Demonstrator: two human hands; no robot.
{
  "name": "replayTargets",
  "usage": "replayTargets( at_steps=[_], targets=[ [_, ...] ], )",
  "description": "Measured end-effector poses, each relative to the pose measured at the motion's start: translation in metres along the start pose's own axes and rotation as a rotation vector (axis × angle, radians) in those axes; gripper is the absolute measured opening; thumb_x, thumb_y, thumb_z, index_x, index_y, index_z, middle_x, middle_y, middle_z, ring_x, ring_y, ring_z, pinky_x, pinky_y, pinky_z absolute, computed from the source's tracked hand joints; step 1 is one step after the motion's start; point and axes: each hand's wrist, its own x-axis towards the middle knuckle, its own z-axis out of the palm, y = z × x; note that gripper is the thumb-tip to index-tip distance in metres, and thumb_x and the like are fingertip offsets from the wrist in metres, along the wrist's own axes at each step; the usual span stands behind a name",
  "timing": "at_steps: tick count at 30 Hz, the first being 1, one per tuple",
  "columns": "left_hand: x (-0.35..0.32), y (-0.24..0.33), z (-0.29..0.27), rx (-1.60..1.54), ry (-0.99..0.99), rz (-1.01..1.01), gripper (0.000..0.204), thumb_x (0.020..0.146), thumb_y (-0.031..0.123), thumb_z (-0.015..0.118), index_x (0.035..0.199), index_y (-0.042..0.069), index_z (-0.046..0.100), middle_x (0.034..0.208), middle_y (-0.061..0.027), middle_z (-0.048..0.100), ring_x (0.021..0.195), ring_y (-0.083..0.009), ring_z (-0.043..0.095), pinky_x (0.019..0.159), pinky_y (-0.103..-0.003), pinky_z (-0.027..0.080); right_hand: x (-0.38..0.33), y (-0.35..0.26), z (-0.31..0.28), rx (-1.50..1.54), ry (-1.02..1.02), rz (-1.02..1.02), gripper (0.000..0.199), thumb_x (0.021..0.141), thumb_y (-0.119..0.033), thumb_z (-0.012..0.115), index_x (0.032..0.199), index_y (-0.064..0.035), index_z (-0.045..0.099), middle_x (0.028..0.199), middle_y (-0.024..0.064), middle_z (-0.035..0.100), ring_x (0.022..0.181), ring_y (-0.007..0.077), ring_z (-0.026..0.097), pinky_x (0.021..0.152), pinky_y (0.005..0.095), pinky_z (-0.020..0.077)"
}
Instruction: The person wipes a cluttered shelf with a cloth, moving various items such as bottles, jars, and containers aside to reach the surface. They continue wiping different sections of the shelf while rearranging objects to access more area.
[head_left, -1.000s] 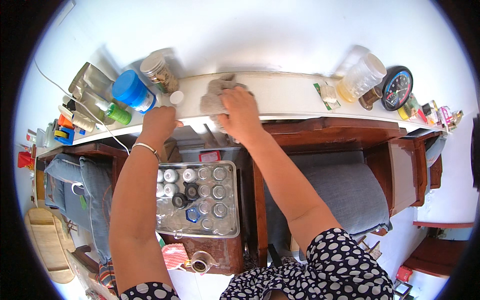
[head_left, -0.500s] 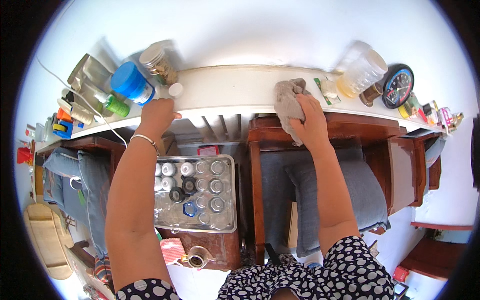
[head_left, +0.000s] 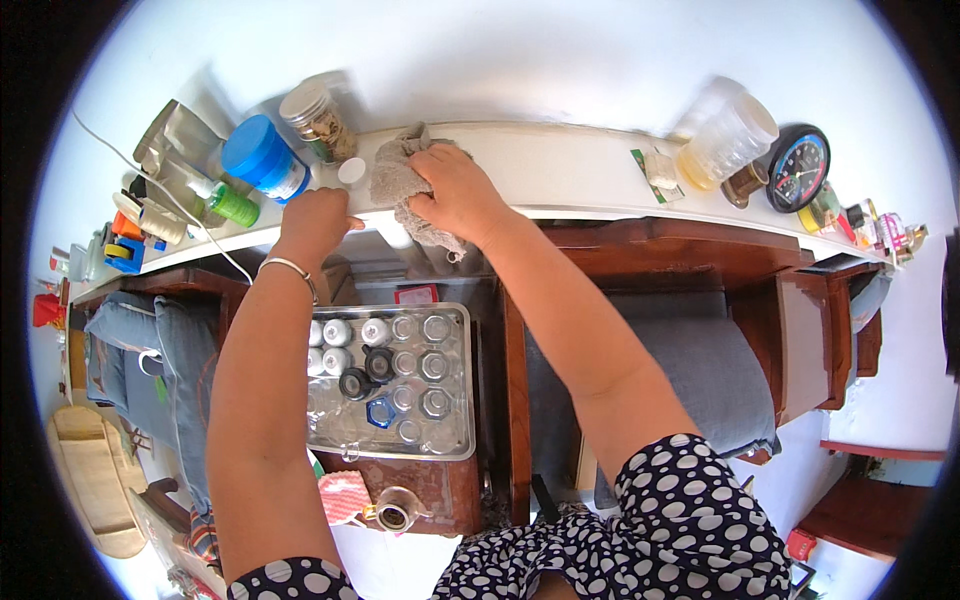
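Observation:
My right hand (head_left: 455, 195) presses a crumpled grey cloth (head_left: 398, 180) onto the white shelf (head_left: 560, 170), near its left part. My left hand (head_left: 315, 222) rests on the shelf's front edge just left of the cloth, fingers curled over the rim, holding nothing loose. A small white cap (head_left: 351, 171) lies on the shelf between my left hand and the cloth. A glass jar with a metal lid (head_left: 315, 120) and a blue-lidded tub (head_left: 262, 158) stand right behind my left hand.
A clear plastic jar (head_left: 728, 135), a small brass cup (head_left: 745, 185) and a round black clock (head_left: 798, 167) stand at the shelf's right end. Below sits a metal tray of bottles (head_left: 390, 380) on a wooden table (head_left: 440, 490). Grey cushioned wooden seats (head_left: 700, 370) lie underneath.
My right hand slid the cloth along the shelf to the right, then back left to beside my left hand. My left hand stayed on the shelf edge.

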Motion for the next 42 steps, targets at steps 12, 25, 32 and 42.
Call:
replayTargets(
  at_steps=[12, 25, 32, 42],
  targets=[
    [-0.007, -0.001, 0.001, 0.014, 0.02, 0.008, 0.035, 0.074, 0.038, 0.068, 0.081, 0.004, 0.065, 0.083, -0.0139, 0.065, 0.082, -0.0302, 0.063, 0.07, -0.04, 0.048, -0.124, 0.035, -0.102, -0.29, 0.168, 0.19, 0.047, 0.068, -0.016, 0.063, 0.111, 0.0016, 0.054, 0.114, 0.02, 0.055, 0.115, 0.0372, 0.046, 0.102, 0.0433, 0.0341],
    [-0.005, -0.001, -0.005, 0.001, -0.014, -0.045, 0.036, 0.073, 0.038, 0.069, 0.08, 0.003, 0.065, 0.081, -0.0153, 0.065, 0.082, -0.0318, 0.063, 0.071, -0.041, 0.048, -0.035, 0.014, -0.066, -0.172, -0.041, 0.173, 0.034, 0.072, -0.021, 0.063, 0.098, 0.0012, 0.057, 0.102, 0.0182, 0.057, 0.103, 0.0352, 0.051, 0.091, 0.0431, 0.0415],
    [-0.008, 0.001, -0.004, 0.018, -0.008, -0.026, 0.036, 0.073, 0.038, 0.069, 0.08, 0.004, 0.065, 0.082, -0.0141, 0.065, 0.082, -0.0302, 0.063, 0.071, -0.04, 0.048, -0.101, 0.028, -0.087, -0.338, 0.25, 0.243, 0.032, 0.07, -0.017, 0.063, 0.094, 0.0018, 0.055, 0.099, 0.0191, 0.056, 0.103, 0.0348, 0.051, 0.092, 0.0458, 0.0391],
    [-0.005, 0.003, -0.006, 0.006, 0.024, -0.024, 0.035, 0.072, 0.038, 0.069, 0.078, 0.004, 0.065, 0.08, -0.014, 0.064, 0.08, -0.0305, 0.063, 0.07, -0.04, 0.048, -0.026, 0.017, -0.04, -0.133, -0.001, 0.029, 0.034, 0.07, -0.019, 0.065, 0.096, 0.0012, 0.057, 0.101, 0.0172, 0.058, 0.102, 0.0306, 0.052, 0.09, 0.0433, 0.041]
  ],
)
